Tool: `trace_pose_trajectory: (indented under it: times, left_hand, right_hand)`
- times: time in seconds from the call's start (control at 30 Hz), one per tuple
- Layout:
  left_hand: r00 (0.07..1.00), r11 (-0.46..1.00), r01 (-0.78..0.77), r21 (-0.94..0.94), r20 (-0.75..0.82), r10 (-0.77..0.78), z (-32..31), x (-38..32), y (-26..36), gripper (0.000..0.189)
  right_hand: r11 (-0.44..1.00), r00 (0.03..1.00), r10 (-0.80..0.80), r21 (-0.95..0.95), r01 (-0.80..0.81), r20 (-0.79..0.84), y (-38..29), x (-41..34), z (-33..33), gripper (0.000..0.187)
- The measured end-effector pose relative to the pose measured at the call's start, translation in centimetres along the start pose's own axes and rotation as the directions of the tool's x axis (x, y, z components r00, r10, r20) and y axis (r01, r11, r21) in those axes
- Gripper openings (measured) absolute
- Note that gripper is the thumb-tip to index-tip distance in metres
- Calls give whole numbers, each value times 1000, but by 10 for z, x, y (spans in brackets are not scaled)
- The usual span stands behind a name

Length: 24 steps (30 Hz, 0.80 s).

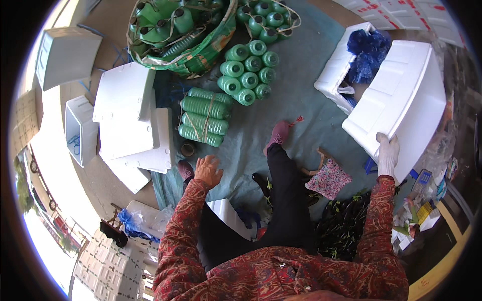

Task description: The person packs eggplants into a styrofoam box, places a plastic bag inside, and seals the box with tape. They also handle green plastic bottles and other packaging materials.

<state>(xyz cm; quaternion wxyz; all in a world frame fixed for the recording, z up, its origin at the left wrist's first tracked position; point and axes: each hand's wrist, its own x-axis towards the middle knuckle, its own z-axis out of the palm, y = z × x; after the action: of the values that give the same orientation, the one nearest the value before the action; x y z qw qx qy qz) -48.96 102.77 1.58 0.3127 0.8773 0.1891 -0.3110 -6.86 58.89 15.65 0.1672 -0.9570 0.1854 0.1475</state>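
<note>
My right hand (388, 153), in a white knit glove, grips the near rim of a white foam box (376, 101). The box is tilted, its hollow side facing right. Behind it stands another white foam box (331, 82), holding crumpled blue plastic film (367, 54). My left hand (208, 171) is bare and held in the air, fingers apart and holding nothing. Nearest to it are a bundle of green plastic bottles (205, 116), tied with string, and a roll of brown tape (187, 149).
Beyond the bottles lies a large green woven sack (188, 64) of bottle bundles. White foam lids (128, 124) are stacked at left. A small stool with a floral cushion (328, 180) stands by my leg. Many dark eggplants (339, 229) lie at right on the green tarp (301, 113).
</note>
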Motion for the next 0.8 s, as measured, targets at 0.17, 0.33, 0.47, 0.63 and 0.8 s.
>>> trace_pose_trajectory:
  times: [0.17,0.33,0.47,0.63,0.8]
  left_hand:
    - [980,979,-169,-111,-127,154,-42,52,109,47]
    - [950,993,-118,-25,-293,106,-95,78,113,43]
    - [923,992,-17,-122,-383,-31,-121,91,82,39]
    - [835,976,-8,-220,-538,-114,-151,124,39,38]
    - [793,939,50,-339,-558,-244,-183,173,10,39]
  right_hand:
    - [980,981,-102,-156,127,163,10,94,54,76]
    - [987,917,-142,128,101,374,24,118,42,74]
    - [1000,975,-4,25,-2,222,10,123,0,69]
    - [925,925,-372,115,362,78,-76,117,-9,55]
    - [785,666,-613,236,573,424,-224,92,97,48]
